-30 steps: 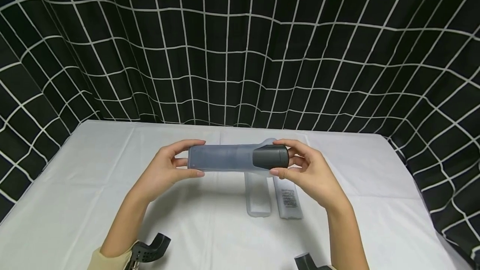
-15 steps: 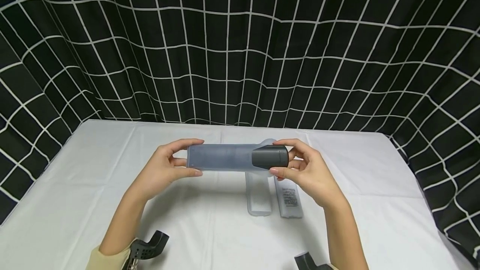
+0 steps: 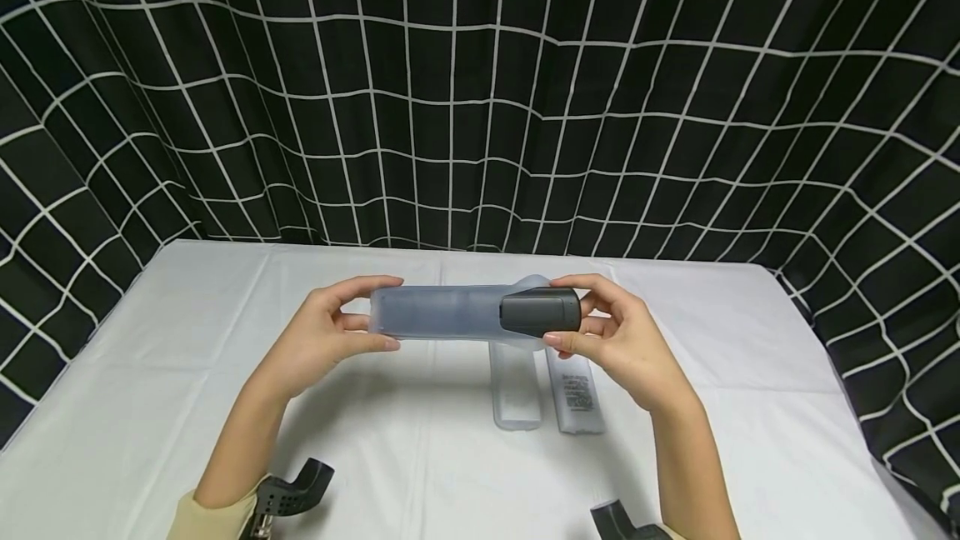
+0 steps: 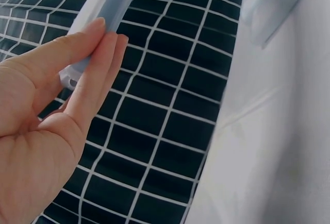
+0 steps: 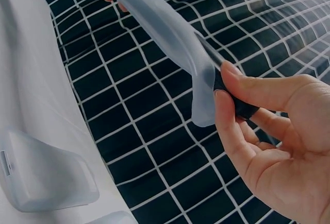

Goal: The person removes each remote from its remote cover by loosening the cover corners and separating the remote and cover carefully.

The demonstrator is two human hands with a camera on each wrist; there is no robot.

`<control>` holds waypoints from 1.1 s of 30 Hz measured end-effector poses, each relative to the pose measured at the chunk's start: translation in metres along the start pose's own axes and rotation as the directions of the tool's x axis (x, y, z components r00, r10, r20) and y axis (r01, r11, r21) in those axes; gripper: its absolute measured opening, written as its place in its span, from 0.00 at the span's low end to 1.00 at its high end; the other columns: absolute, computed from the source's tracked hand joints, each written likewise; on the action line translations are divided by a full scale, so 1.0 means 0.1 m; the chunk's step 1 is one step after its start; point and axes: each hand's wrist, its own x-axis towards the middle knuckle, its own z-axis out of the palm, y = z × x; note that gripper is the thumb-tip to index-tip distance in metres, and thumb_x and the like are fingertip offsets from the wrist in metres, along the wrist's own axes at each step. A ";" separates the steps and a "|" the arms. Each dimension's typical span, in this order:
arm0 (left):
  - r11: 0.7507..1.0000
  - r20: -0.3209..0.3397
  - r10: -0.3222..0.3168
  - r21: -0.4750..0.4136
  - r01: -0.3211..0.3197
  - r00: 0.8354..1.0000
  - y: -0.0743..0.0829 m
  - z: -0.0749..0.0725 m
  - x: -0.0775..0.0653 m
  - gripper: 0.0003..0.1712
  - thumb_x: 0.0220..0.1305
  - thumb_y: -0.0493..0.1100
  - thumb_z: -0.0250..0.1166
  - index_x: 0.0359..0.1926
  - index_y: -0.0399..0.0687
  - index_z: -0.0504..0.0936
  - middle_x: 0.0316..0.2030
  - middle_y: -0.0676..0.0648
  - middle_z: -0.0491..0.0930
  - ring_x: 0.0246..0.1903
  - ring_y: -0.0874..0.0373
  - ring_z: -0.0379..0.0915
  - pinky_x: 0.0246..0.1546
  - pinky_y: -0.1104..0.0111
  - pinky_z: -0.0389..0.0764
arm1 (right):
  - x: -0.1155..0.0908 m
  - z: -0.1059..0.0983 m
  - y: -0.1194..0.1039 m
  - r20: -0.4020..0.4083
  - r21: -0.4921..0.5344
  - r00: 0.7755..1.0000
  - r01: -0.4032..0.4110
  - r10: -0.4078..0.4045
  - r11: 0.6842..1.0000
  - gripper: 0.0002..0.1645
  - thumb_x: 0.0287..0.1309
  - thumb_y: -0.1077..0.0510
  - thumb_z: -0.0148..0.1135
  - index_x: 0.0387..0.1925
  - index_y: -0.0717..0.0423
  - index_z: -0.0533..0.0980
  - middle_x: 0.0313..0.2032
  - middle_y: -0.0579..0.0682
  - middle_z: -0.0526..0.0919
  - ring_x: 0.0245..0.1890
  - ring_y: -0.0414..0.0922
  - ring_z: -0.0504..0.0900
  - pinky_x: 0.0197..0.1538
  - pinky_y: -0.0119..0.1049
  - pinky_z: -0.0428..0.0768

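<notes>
A long translucent bluish silicone cover (image 3: 438,312) is held level above the table, with a dark grey remote-like device (image 3: 540,312) inside it. The device's rounded end shows uncovered at the right, beside the cover's flared lip; the rest is veiled by the cover. At the cover's far left end, my left hand (image 3: 327,325) pinches it between thumb and fingers. My right hand (image 3: 626,338) grips the bare dark end, thumb below and fingers above in the head view. The right wrist view shows the right hand (image 5: 289,136) pinching that end next to the lip.
Two more translucent covers lie on the white-clothed table (image 3: 360,440) below the hands: a plain cover (image 3: 516,390) and a cover with printed text (image 3: 576,394). A black curtain with a white grid (image 3: 450,107) hangs behind the table's far edge.
The cover and my left hand have shifted slightly left and up. Slightly more of the dark device shows at the right end. Both hands keep their hold.
</notes>
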 end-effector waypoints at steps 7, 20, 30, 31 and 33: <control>1.000 -0.006 -0.019 0.011 0.019 1.000 -0.01 -0.02 0.01 0.40 0.57 0.29 0.76 0.71 0.42 0.76 0.69 0.39 0.75 0.47 0.57 0.89 0.44 0.68 0.86 | -0.01 0.00 -0.01 0.001 -0.012 1.000 0.000 0.000 1.000 0.35 0.57 0.72 0.73 0.66 0.64 0.74 0.40 0.59 0.73 0.31 0.45 0.90 0.41 0.37 0.88; 1.000 -0.008 -0.009 0.012 0.009 1.000 0.00 -0.04 0.01 0.40 0.57 0.28 0.76 0.71 0.42 0.77 0.66 0.38 0.77 0.48 0.55 0.89 0.46 0.67 0.87 | -0.01 -0.01 -0.02 0.005 -0.014 1.000 -0.003 0.003 1.000 0.35 0.57 0.72 0.73 0.66 0.63 0.74 0.39 0.58 0.73 0.31 0.46 0.90 0.42 0.37 0.88; 1.000 -0.017 -0.014 0.012 0.014 1.000 0.00 -0.06 0.00 0.39 0.57 0.28 0.77 0.70 0.41 0.77 0.65 0.38 0.79 0.47 0.56 0.89 0.46 0.67 0.87 | -0.02 -0.02 -0.03 -0.003 -0.025 1.000 -0.014 0.014 1.000 0.36 0.56 0.73 0.73 0.67 0.64 0.73 0.39 0.59 0.74 0.32 0.44 0.90 0.41 0.37 0.89; 1.000 -0.019 -0.015 0.014 0.015 1.000 0.00 -0.06 0.00 0.39 0.57 0.28 0.77 0.70 0.41 0.77 0.65 0.39 0.79 0.47 0.56 0.89 0.45 0.67 0.87 | -0.02 -0.02 -0.03 -0.004 -0.026 1.000 -0.014 0.014 1.000 0.36 0.56 0.73 0.73 0.67 0.65 0.73 0.39 0.59 0.74 0.33 0.44 0.91 0.41 0.37 0.89; 1.000 -0.020 -0.014 0.015 0.015 1.000 0.00 -0.07 -0.01 0.39 0.57 0.29 0.76 0.70 0.40 0.77 0.65 0.39 0.78 0.46 0.56 0.89 0.45 0.67 0.87 | -0.02 -0.03 -0.03 -0.006 -0.025 1.000 -0.014 0.014 1.000 0.37 0.56 0.73 0.73 0.67 0.65 0.73 0.39 0.59 0.73 0.33 0.44 0.91 0.41 0.38 0.89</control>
